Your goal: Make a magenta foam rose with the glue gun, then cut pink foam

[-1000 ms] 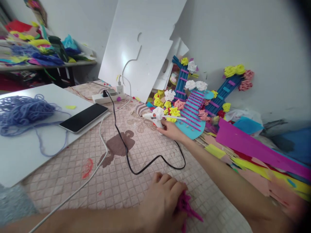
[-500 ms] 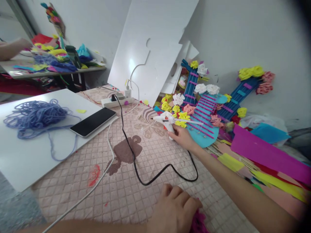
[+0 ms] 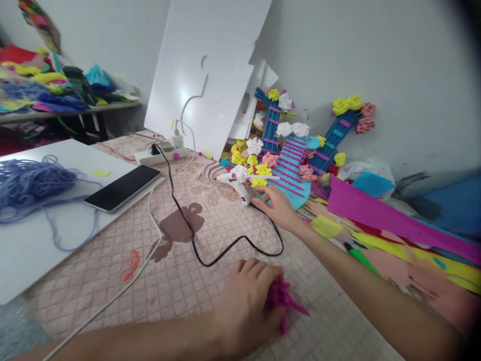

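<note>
Magenta craft piece [image 3: 282,296] rests toward the near edge of the tabletop [image 3: 176,286], with spiky ends poking out to the right of the left hand [image 3: 246,301]. That hand lies palm down, its fingers curled over the piece and closed about it; the hidden part of the hold cannot be made out. Farther in, toward the back edge, a white glue gun [image 3: 245,194] stands on its handle, nozzle toward the left edge, a glue stick [image 3: 267,176] jutting from its rear. Beside the handle is the right hand [image 3: 280,208], fingers loosely bent and parted, with nothing gripped; whether a fingertip brushes the gun cannot be told. From the handle a black cord [image 3: 205,264] loops across the patterned cover to a power strip [image 3: 146,157] near the back edge. A white cable [image 3: 161,232] runs from there to the near edge. On the left edge lies a white board [image 3: 26,260] bearing purple yarn [image 3: 37,180], with a phone [image 3: 124,188] along its right side. Blue guitar-shaped crafts [image 3: 291,168] with paper flowers stand beyond the gun; coloured sheets [image 3: 376,215] cover the right edge.
</note>
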`<state>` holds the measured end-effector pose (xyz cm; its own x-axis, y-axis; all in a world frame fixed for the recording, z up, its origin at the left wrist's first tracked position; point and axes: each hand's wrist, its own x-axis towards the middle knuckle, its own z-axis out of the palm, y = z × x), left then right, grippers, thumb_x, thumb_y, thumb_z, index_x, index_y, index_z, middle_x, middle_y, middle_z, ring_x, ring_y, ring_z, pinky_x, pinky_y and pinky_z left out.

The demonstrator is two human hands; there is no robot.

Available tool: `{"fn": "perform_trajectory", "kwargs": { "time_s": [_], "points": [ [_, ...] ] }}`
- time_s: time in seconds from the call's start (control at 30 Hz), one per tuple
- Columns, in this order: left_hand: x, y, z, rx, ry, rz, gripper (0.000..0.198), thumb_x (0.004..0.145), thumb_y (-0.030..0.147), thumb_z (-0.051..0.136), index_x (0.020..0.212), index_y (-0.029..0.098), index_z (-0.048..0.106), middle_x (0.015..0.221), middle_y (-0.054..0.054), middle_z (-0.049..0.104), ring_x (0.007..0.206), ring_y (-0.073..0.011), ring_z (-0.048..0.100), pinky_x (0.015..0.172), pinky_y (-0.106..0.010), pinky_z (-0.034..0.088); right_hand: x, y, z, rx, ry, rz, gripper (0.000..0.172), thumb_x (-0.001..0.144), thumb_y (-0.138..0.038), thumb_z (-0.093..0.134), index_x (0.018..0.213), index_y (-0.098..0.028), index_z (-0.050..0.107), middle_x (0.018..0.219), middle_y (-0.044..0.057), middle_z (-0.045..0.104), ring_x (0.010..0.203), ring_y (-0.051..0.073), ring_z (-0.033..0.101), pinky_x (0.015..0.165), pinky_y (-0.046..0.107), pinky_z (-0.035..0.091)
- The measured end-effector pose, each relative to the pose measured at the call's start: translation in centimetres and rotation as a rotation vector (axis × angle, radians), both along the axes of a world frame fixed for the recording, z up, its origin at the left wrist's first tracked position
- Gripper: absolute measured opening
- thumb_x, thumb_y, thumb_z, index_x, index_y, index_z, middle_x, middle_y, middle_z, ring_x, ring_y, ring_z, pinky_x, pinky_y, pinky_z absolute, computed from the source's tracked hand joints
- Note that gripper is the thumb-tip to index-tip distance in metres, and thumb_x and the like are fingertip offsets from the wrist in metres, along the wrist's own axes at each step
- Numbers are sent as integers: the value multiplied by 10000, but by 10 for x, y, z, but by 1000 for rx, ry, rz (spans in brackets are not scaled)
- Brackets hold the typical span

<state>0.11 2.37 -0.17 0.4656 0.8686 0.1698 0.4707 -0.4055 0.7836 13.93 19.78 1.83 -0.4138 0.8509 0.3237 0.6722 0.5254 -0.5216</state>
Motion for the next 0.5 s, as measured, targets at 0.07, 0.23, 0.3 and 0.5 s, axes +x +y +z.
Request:
{"fn": "perform_trajectory", "kwargs": {
  "time_s": [0.07, 0.23, 0.3, 0.5],
  "points": [
    [-1, 1, 1, 6, 2, 7, 360, 731, 146, 632, 1074, 192, 532, 1073, -48, 623, 1008, -245, 502, 894, -422, 356, 16, -17, 5, -9, 1, -8, 259, 859, -309, 556, 1067, -159, 593, 1038, 95, 610, 747, 167, 602, 667, 299, 490],
    [-1, 2, 1, 35, -17, 17, 362, 734, 131, 619, 1079, 195, 530, 1079, -41, 617, 1012, -236, 503, 903, -410, 363, 52, -62, 21, -30, 42, -71, 176, 876, -286, 525, 990, -186, 614, 985, 75, 629, 774, 172, 598, 615, 274, 485],
    [0, 2, 2, 39, -3, 25, 335, 732, 131, 621, 1051, 196, 540, 1061, -39, 623, 1003, -239, 509, 891, -412, 366, 52, -73, 30, -8, 50, -67, 147, 881, -265, 521, 955, -189, 622, 940, 66, 636, 744, 165, 592, 599, 268, 479],
    [2, 0, 1, 45, 7, 45, 340, 726, 143, 620, 1054, 185, 540, 1037, -44, 632, 982, -243, 521, 860, -414, 367, -36, -57, 54, 188, -178, 289, 161, 937, -200, 458, 946, -180, 617, 969, 66, 638, 921, 176, 599, 823, 295, 470]
  ]
}}
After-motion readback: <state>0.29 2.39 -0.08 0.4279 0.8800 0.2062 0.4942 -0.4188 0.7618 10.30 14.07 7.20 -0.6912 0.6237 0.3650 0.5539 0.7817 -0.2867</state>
